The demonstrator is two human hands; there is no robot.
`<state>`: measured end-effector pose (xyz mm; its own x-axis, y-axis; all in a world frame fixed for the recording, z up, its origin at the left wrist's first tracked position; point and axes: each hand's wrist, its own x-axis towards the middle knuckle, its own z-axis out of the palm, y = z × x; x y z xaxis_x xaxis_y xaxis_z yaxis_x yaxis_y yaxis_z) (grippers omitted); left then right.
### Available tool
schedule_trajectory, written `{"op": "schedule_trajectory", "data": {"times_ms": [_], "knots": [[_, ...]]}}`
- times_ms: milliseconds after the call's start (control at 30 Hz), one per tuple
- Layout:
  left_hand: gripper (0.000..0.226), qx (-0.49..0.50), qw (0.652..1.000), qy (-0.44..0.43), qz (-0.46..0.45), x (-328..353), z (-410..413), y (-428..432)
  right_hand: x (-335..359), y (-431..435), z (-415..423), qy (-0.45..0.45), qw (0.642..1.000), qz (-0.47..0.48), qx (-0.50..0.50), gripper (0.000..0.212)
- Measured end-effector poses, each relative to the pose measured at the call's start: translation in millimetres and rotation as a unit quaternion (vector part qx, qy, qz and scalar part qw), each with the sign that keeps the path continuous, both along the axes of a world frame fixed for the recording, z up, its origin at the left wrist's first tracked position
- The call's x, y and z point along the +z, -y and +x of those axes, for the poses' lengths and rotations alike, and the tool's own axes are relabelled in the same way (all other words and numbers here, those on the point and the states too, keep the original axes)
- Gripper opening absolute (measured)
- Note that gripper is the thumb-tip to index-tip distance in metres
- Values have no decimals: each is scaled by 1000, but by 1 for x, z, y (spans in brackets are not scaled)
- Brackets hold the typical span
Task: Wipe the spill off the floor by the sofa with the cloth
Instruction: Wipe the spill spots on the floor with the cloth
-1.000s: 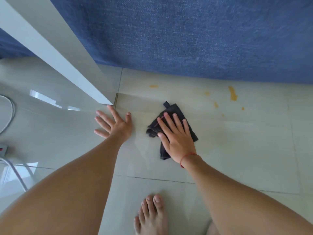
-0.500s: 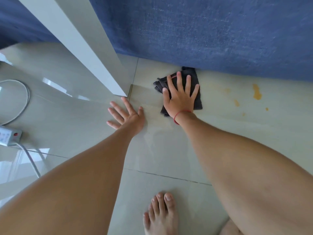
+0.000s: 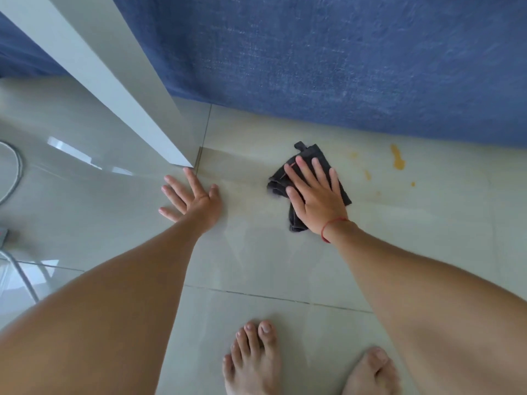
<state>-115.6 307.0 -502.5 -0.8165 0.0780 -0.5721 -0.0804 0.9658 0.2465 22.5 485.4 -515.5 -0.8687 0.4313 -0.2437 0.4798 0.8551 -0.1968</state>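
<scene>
A dark grey folded cloth [image 3: 309, 156] lies on the pale tiled floor [image 3: 427, 238], a little in front of the blue sofa [image 3: 328, 58]. My right hand [image 3: 315, 198] presses flat on the cloth, fingers spread, a red string on the wrist. Orange-yellow spill drops [image 3: 397, 162] dot the floor to the right of the cloth, close to the sofa's base. My left hand [image 3: 194, 199] rests flat on the bare floor to the left of the cloth, fingers apart, holding nothing.
A white panel [image 3: 114, 89] slants down to the floor just beyond my left hand. A grey cable [image 3: 17, 172] and a power strip sit at the far left. My two bare feet [image 3: 256, 357] stand on the tiles at the bottom.
My right hand has dragged the cloth back from the sofa's base toward me and slightly right. The left hand stays planted on the floor.
</scene>
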Motion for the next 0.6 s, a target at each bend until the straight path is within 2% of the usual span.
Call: {"op": "schedule_trajectory", "data": {"times_ms": [100,200,433,600], "knots": [[58,-25,998,-55,27,1,-1,18,-2,11,-36,5,995,-4,-104,53],[55,-77,994,-80,1,0,-4,34,-3,32,-61,19,991,-12,-130,57],[63,-65,995,-69,1,-9,-5,32,3,99,-80,-21,999,-45,7,55],[63,-80,996,-41,2,-9,-8,35,-2,104,-44,-41,992,-38,109,52]]}}
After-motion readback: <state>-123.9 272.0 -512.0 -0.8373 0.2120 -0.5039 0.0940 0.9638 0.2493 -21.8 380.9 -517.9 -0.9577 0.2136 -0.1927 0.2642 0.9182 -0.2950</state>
